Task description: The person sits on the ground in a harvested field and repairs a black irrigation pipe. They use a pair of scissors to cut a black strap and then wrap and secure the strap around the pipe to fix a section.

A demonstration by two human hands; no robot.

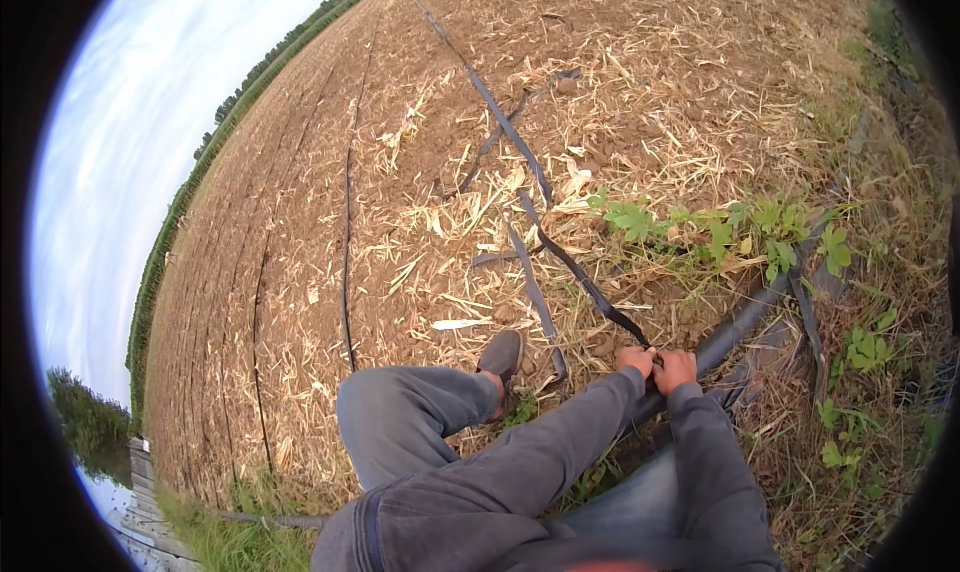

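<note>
A flat black drip tape runs down across the soil and ends at my hands. My left hand is closed around its near end. Right beside it, touching or nearly so, my right hand is curled shut; what lies between its fingers is hidden. Both hands are over a thick dark hose that crosses at a slant from the lower middle toward the upper right. The joint between tape and hose, if there is one, is covered by my fingers.
Loose pieces of black tape lie left of my hands, near my shoe. Dry straw covers the brown soil, with more thin black lines along it. Green leafy plants grow over the hose; grassy weeds edge the right side.
</note>
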